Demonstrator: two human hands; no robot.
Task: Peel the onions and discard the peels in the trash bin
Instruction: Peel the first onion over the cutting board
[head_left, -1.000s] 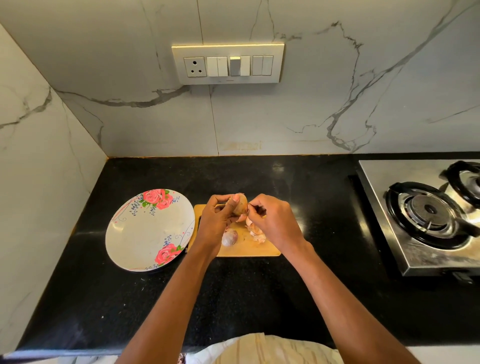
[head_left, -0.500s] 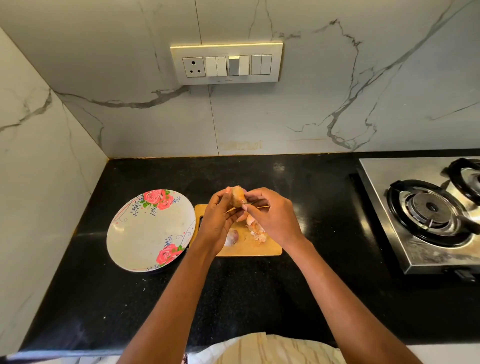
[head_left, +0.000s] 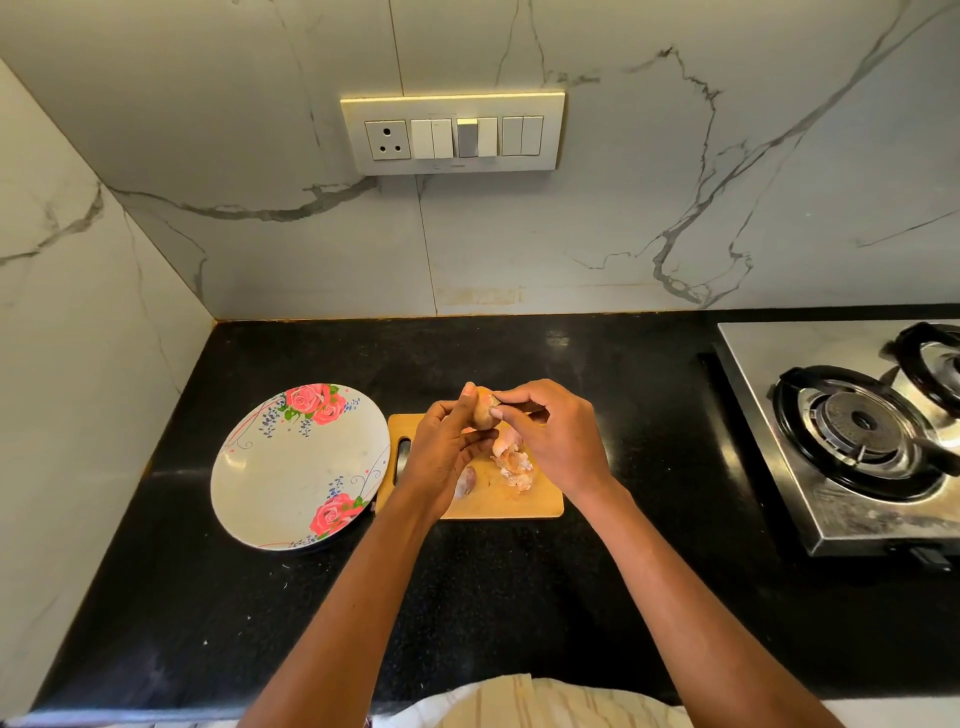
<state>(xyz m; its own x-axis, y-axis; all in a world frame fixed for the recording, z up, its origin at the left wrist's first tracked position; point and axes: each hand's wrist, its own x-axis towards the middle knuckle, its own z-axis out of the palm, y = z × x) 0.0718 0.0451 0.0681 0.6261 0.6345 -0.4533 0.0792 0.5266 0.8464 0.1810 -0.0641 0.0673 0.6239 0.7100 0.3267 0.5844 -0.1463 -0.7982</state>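
Observation:
My left hand (head_left: 441, 460) grips a small onion (head_left: 483, 415) with tan skin, raised above the wooden cutting board (head_left: 543, 501). My right hand (head_left: 558, 441) is curled round a thin dark tool, apparently a small knife, and its thumb and forefinger meet the onion's top. A heap of pinkish peels (head_left: 514, 462) lies on the board under my right hand. A second small purplish onion (head_left: 466, 480) rests on the board, partly hidden by my left hand. No trash bin is in view.
A white plate with red roses (head_left: 280, 478) sits on the black counter (head_left: 519, 597) left of the board. A steel gas stove (head_left: 831, 467) stands at the right. Marble walls close off the back and left; a switch panel (head_left: 452, 132) is on the back wall.
Both hands lifted the onion slightly and turned it. My right hand shifted from the onion's right side up to its top. The peels and the second onion stayed put.

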